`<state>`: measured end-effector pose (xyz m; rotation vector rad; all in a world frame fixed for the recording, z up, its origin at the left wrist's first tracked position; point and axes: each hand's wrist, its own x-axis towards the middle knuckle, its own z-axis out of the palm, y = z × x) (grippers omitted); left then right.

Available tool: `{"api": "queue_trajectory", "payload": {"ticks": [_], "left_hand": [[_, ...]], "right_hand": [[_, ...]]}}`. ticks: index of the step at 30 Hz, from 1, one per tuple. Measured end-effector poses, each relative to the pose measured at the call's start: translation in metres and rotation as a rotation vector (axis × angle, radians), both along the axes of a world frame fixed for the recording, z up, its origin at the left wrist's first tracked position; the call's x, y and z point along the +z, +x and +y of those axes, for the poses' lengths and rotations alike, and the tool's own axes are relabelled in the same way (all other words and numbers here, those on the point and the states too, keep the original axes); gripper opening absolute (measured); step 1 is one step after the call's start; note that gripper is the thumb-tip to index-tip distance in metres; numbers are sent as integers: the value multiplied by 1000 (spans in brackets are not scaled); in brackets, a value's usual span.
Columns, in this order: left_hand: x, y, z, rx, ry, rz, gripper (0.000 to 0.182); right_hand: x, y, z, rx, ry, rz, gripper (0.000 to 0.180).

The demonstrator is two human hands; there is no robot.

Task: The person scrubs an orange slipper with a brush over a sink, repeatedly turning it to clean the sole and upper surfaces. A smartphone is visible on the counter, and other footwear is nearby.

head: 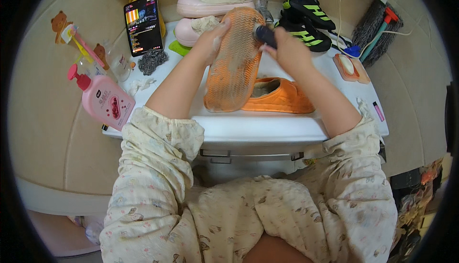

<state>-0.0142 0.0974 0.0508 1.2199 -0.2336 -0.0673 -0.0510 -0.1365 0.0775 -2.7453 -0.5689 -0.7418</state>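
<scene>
An orange shoe [235, 62] is held with its zigzag-patterned sole facing me; greyish lather or dirt streaks the rubber. My left hand [214, 42] grips its left edge near the upper end, with white suds on the skin. In my right hand [292, 53] is a dark-handled brush [266, 36], its head against the sole's upper right edge. Most of the bristles are hidden. Below and to the right, a second orange shoe [283, 96] lies on its base in the white sink [222, 125], partly behind the held one.
Pink shoes [215, 5] stand left of the metal faucet [264, 1], black-and-green shoes [306, 21] right of it. Left are a phone [144, 24], steel wool [152, 61] and a pink pump bottle [107, 100]. A soap dish [349, 69] and a brush with a teal handle [374, 39] are at right.
</scene>
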Motion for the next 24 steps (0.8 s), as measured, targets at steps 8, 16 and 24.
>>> {"api": "queue_trajectory", "payload": {"ticks": [8,16,24], "left_hand": [[-5,10,13,-88,-77,28,57],[3,-2,8,-40,4,64,57],[-4,5,13,-70,-3,74,57]], "right_hand": [[-27,-5,13,304,-250,-6,44],[-58,-19,9,478,-401,148,43],[-22,0,7,321,-156,-5,44]]}}
